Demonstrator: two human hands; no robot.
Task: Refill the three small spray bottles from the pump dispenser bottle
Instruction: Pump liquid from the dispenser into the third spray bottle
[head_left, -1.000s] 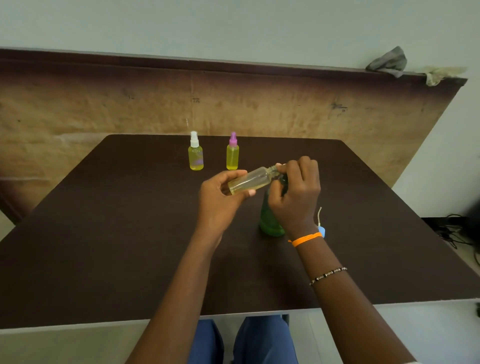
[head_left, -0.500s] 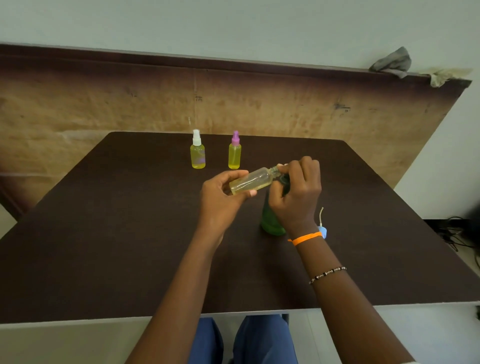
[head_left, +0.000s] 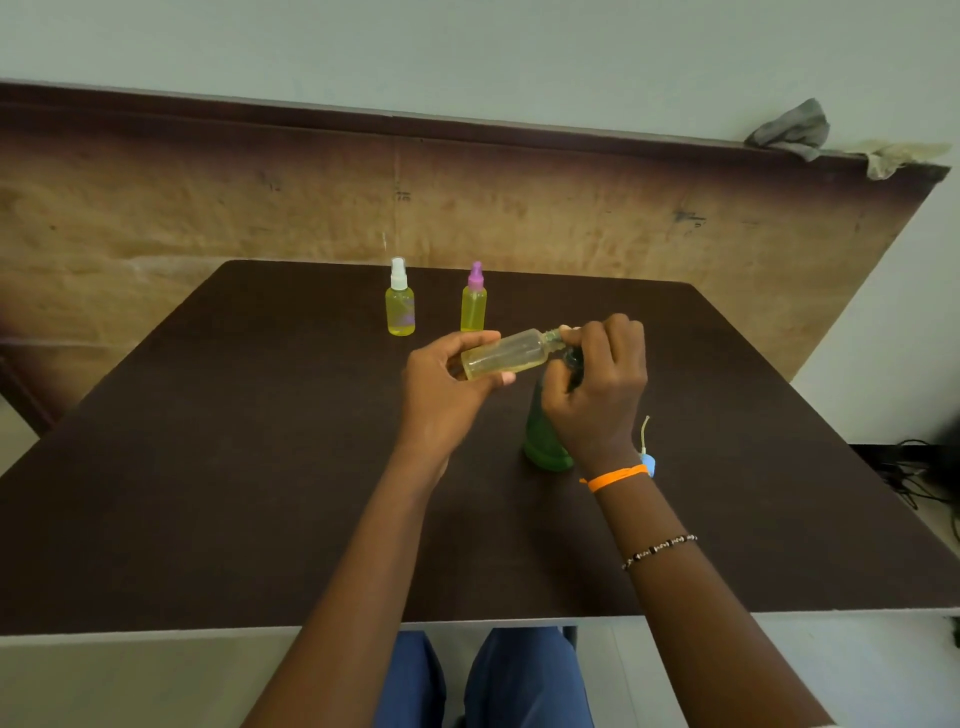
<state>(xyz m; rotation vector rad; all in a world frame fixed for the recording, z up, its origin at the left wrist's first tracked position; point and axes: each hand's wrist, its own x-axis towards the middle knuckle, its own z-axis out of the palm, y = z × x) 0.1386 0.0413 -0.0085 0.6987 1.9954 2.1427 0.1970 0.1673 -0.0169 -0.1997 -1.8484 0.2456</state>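
My left hand (head_left: 441, 395) grips a small clear bottle (head_left: 506, 354) with pale yellow liquid, tilted almost flat, its open neck pointing right. My right hand (head_left: 597, 395) curls over the top of the green pump dispenser bottle (head_left: 543, 441), which stands on the table; its fingers hide the pump head, right at the small bottle's neck. Two more small bottles of yellow liquid stand at the back: one with a white spray cap (head_left: 400, 304) and one with a purple cap (head_left: 474, 304). A blue spray cap (head_left: 648, 460) with its tube lies behind my right wrist.
The dark brown table (head_left: 208, 467) has its front edge close to my lap. A brown board leans on the wall behind it, with rags (head_left: 795, 130) on its top right. Cables (head_left: 914, 467) lie on the floor to the right.
Both hands and the bottles stay almost the same; only the view shifts slightly.
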